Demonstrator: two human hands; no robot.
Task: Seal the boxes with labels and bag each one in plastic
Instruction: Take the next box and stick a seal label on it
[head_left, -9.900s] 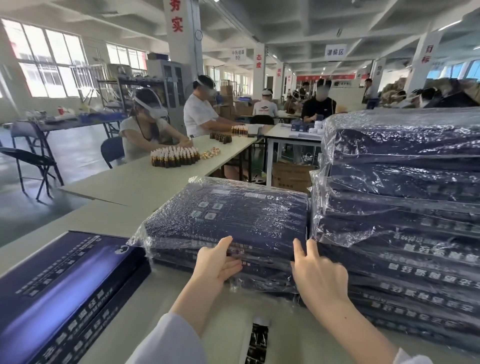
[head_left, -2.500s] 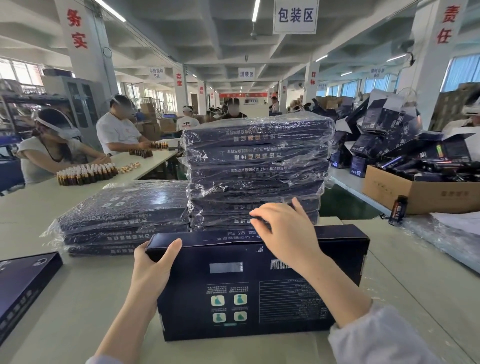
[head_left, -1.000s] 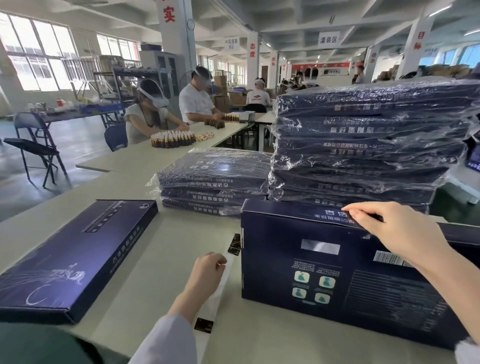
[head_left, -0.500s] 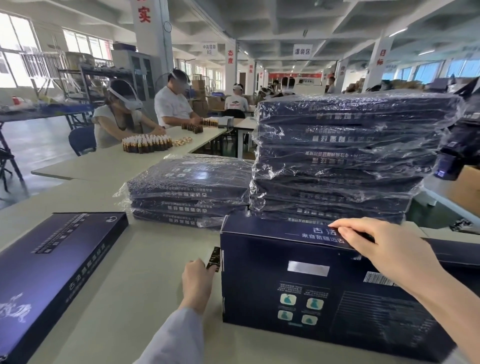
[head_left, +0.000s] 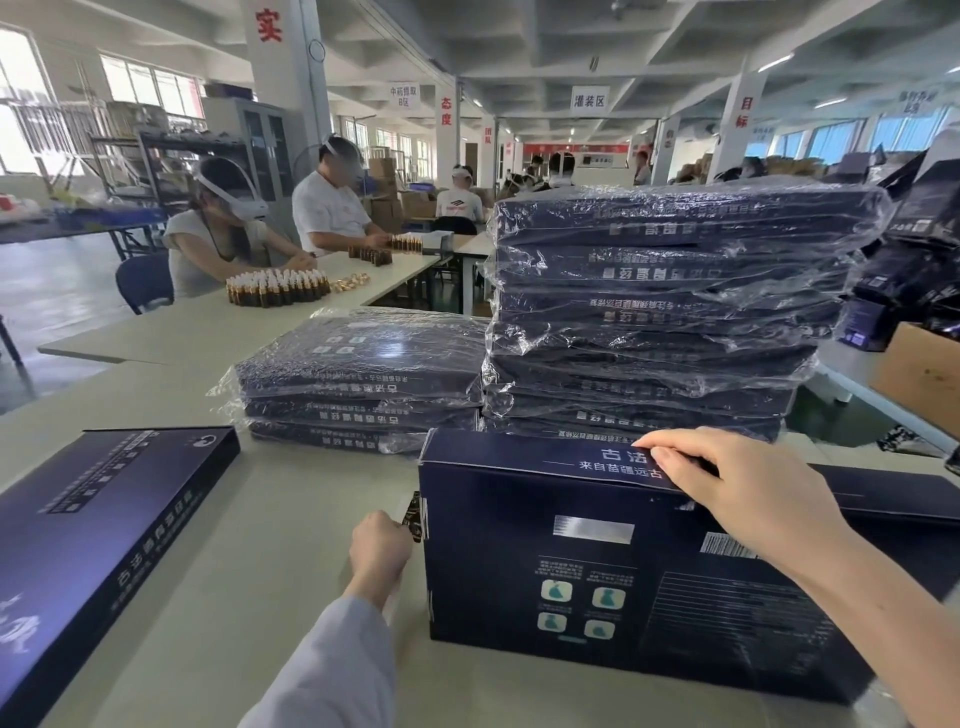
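Head view showed your left hand (head_left: 382, 545) pinching a label (head_left: 414, 512) at the left end of the navy box (head_left: 545, 561) upright on the table (head_left: 260, 519), right hand (head_left: 748, 488) gripping its top edge; it wanted centring across the flap seam.

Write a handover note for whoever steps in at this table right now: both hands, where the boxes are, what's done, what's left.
Left hand pinches a dark label at the left end of the upright box.
Right hand grips that box's top edge, steadying it on the table.
Done: bagged boxes sit behind it in a short stack and a tall stack.
Left: press the label over this end, check the far end (hidden from here), then bag the box. Another unbagged box lies flat on the left.
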